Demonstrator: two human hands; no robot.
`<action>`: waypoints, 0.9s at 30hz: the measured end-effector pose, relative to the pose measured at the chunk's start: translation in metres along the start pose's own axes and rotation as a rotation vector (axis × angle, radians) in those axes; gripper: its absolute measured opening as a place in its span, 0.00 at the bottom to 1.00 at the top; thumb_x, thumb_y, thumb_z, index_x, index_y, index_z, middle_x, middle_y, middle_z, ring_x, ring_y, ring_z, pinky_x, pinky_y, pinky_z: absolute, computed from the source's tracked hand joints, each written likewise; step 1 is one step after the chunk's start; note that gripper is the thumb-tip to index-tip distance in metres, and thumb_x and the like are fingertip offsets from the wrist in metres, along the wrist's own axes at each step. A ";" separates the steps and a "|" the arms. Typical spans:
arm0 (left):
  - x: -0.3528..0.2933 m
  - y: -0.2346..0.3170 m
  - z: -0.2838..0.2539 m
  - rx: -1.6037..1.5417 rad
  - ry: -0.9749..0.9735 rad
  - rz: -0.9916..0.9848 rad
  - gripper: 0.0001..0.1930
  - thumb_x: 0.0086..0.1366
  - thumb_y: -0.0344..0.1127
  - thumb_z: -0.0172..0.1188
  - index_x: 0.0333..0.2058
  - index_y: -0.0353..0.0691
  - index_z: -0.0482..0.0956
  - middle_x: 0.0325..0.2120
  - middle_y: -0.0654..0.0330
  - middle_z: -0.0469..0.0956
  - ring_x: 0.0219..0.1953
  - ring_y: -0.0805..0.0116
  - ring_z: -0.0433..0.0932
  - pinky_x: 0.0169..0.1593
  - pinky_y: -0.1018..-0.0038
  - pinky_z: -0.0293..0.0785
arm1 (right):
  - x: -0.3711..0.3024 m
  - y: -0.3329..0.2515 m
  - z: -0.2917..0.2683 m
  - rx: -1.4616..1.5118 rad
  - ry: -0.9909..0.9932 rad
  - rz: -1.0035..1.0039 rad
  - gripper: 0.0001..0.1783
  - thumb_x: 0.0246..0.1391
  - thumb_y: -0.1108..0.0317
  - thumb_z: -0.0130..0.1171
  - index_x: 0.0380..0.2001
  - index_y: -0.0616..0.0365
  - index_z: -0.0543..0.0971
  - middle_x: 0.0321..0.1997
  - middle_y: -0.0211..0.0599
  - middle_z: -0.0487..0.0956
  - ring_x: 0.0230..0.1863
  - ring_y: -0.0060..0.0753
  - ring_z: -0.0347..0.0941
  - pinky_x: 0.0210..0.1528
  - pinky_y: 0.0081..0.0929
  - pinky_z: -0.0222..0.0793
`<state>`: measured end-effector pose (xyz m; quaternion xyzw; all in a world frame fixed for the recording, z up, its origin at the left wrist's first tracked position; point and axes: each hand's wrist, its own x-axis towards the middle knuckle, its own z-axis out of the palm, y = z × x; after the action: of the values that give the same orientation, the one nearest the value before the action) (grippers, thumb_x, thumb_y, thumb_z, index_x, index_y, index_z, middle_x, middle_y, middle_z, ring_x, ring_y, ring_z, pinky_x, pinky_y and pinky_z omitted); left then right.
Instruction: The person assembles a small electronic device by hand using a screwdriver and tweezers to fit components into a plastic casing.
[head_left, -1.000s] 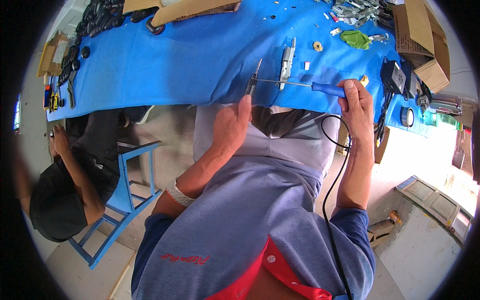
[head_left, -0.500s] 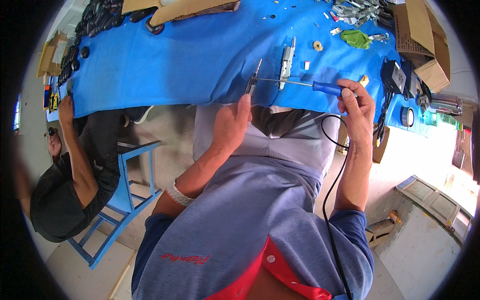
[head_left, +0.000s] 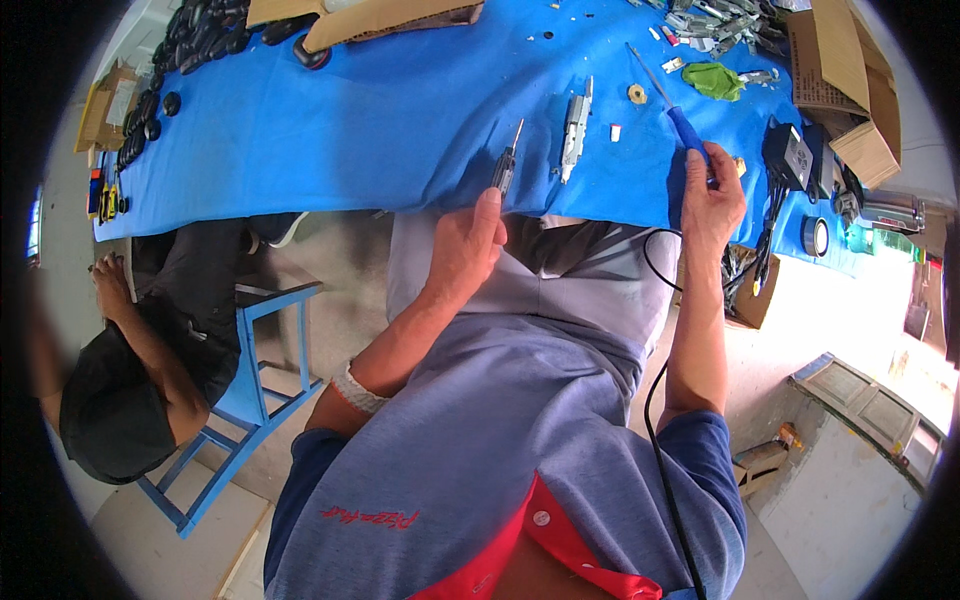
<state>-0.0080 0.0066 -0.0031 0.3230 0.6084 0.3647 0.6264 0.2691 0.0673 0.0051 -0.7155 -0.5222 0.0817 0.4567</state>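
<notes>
My left hand [head_left: 467,243] is closed round a small dark grey metal part [head_left: 504,170] at the table's near edge; a thin metal rod sticks up from it. In my right hand [head_left: 712,205] is a blue-handled screwdriver [head_left: 686,130]. Its shaft slants up and left over the blue cloth [head_left: 330,130], apart from the part in my left hand. Between my hands lies a long silvery metal piece [head_left: 574,135]. Beside it are a small white piece [head_left: 615,132] and a tan ring [head_left: 637,93].
Loose metal parts [head_left: 715,28] and a green cloth [head_left: 712,80] lie far right, near an open cardboard box [head_left: 845,70] and a black power adapter [head_left: 790,153]. Black rounded items [head_left: 205,40] crowd the far left. A co-worker [head_left: 150,370] sits left, by a blue stool [head_left: 255,370].
My right hand has swung the screwdriver away from the part in my left hand; its tip now points far rather than left. The co-worker's hand has drawn back from the table.
</notes>
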 end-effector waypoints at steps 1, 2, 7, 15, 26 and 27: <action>0.000 -0.001 0.000 0.002 0.000 0.010 0.31 0.63 0.64 0.49 0.15 0.40 0.66 0.07 0.68 0.61 0.08 0.80 0.58 0.12 0.81 0.52 | -0.001 -0.007 0.000 -0.109 -0.021 -0.038 0.14 0.51 0.64 0.63 0.39 0.60 0.80 0.33 0.38 0.80 0.36 0.33 0.73 0.41 0.26 0.68; 0.000 -0.001 0.000 0.003 0.004 0.009 0.31 0.63 0.63 0.49 0.15 0.40 0.66 0.07 0.68 0.61 0.08 0.80 0.58 0.12 0.81 0.52 | -0.002 -0.010 0.001 -0.218 -0.042 -0.075 0.14 0.50 0.64 0.63 0.38 0.59 0.80 0.33 0.40 0.80 0.38 0.36 0.74 0.43 0.28 0.68; -0.001 0.001 0.000 -0.017 0.000 -0.013 0.30 0.63 0.63 0.50 0.16 0.41 0.66 0.07 0.68 0.61 0.08 0.80 0.58 0.12 0.81 0.52 | 0.002 -0.027 0.004 -0.304 0.099 -0.458 0.09 0.48 0.66 0.63 0.33 0.57 0.80 0.36 0.39 0.79 0.39 0.41 0.73 0.44 0.34 0.67; 0.002 0.003 0.000 0.045 -0.007 -0.006 0.31 0.65 0.59 0.48 0.15 0.35 0.69 0.08 0.64 0.63 0.12 0.77 0.63 0.17 0.78 0.57 | -0.045 -0.093 0.044 0.075 -0.361 -0.501 0.07 0.45 0.68 0.64 0.28 0.56 0.79 0.26 0.37 0.75 0.30 0.43 0.73 0.30 0.35 0.68; -0.002 0.007 0.002 0.023 -0.038 -0.011 0.30 0.66 0.58 0.46 0.15 0.37 0.69 0.09 0.66 0.64 0.12 0.77 0.61 0.17 0.77 0.55 | -0.053 -0.114 0.067 -0.057 -0.422 -0.518 0.07 0.48 0.67 0.62 0.24 0.58 0.77 0.22 0.39 0.73 0.27 0.45 0.72 0.27 0.36 0.66; -0.002 0.007 0.003 0.017 -0.039 0.004 0.30 0.66 0.60 0.44 0.16 0.39 0.68 0.08 0.67 0.62 0.10 0.78 0.59 0.15 0.77 0.53 | -0.053 -0.116 0.067 -0.048 -0.429 -0.510 0.07 0.48 0.68 0.62 0.24 0.58 0.77 0.22 0.39 0.73 0.27 0.45 0.72 0.27 0.37 0.66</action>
<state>-0.0053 0.0090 0.0039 0.3366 0.5986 0.3547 0.6345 0.1280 0.0666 0.0330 -0.5385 -0.7707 0.1013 0.3252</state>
